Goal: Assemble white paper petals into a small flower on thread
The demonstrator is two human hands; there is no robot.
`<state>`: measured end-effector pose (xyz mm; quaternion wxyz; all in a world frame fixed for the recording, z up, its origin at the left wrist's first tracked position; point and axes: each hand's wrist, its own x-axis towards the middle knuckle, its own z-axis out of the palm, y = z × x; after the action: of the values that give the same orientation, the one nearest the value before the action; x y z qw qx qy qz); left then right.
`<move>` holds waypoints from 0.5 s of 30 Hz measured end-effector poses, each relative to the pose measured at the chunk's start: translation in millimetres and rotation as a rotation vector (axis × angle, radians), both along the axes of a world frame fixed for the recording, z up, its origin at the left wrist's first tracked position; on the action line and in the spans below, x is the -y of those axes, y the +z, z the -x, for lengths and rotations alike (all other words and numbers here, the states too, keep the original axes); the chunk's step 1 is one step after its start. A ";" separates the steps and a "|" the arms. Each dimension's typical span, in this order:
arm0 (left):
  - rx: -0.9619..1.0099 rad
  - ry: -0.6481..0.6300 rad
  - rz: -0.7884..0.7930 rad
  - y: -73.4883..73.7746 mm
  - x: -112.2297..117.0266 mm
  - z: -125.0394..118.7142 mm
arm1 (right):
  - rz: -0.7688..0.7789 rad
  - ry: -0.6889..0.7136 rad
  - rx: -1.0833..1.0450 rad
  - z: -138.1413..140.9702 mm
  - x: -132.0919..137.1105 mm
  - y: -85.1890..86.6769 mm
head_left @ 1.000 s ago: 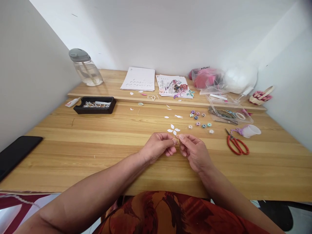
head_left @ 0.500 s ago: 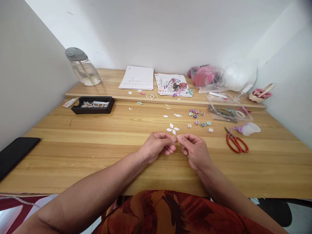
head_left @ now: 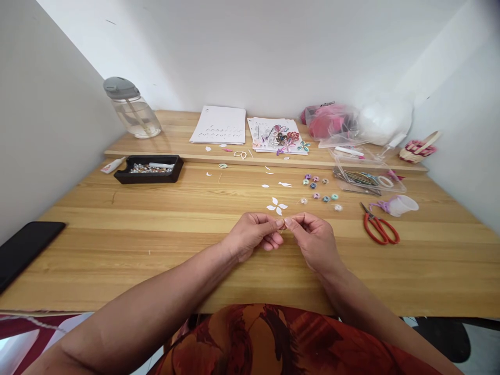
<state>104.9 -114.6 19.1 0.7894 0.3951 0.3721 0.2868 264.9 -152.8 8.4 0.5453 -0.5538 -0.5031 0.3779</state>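
Observation:
My left hand [head_left: 258, 233] and my right hand [head_left: 312, 238] meet over the middle of the wooden table, each closed in a pinch of thumb and forefinger. Between the fingertips runs a fine golden strand [head_left: 282, 230], with a short end showing below. Whether it is thread or wire I cannot tell. Just beyond the fingertips, white petal-shaped cutouts [head_left: 277, 207] lie in a flower pattern. Past them on the right are several small bobbins of coloured thread [head_left: 325, 199]. Red-handled scissors [head_left: 380, 229] lie to the right of my right hand.
A black tray of beads [head_left: 148, 169], a glue tube [head_left: 113, 165] and a phone [head_left: 27, 250] lie left. On the raised ledge stand a water bottle [head_left: 133, 109], paper stacks [head_left: 219, 125], flower ornaments [head_left: 288, 139] and a small basket [head_left: 417, 150]. A clear box [head_left: 367, 179] and plastic cup [head_left: 404, 206] are right.
My fingertips have shifted slightly against each other, and the strand's end now shows below them. The small brownish loop seen at the fingertips earlier is no longer visible. Other things stay put.

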 end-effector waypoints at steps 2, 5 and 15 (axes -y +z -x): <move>0.008 0.000 -0.014 -1.7 -0.2 0.1 | -0.003 -0.010 0.005 -0.3 -0.2 -0.3; 0.027 0.025 -0.032 -2.9 -0.1 -0.8 | 0.044 -0.012 -0.054 0.2 -0.6 -0.4; 0.042 0.035 -0.036 -3.3 0.7 -1.7 | 0.107 -0.020 -0.243 5.3 -1.3 3.7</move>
<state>106.5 -115.3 15.8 0.7847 0.3964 0.3571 0.3157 259.6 -151.5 12.1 0.5756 -0.5374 -0.4069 0.4630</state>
